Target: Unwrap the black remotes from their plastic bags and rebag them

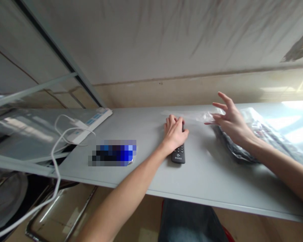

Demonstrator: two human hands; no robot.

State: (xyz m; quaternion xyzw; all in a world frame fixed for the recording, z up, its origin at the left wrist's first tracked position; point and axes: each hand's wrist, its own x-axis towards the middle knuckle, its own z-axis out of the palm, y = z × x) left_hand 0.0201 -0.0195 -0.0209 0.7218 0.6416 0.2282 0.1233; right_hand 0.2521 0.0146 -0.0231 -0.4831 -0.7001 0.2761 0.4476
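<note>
A black remote control point(178, 156) lies on the grey table point(146, 134), its lower end towards me. My left hand point(175, 131) is closed around its upper part, which the fingers mostly hide. My right hand point(229, 119) is to the right, raised with its fingers spread. A thin clear plastic bag point(205, 116) lies just behind and left of the right fingertips; whether they touch it is unclear. Under the right hand and forearm sits a pile of dark items in clear plastic wrapping point(236, 149).
A blurred-out device point(113, 153) lies left of my left forearm. Farther left are a white power strip point(91, 126) and a white cable point(56, 164) looping over the table edge. A metal frame point(63, 57) stands at the left, and a wall rises behind the table.
</note>
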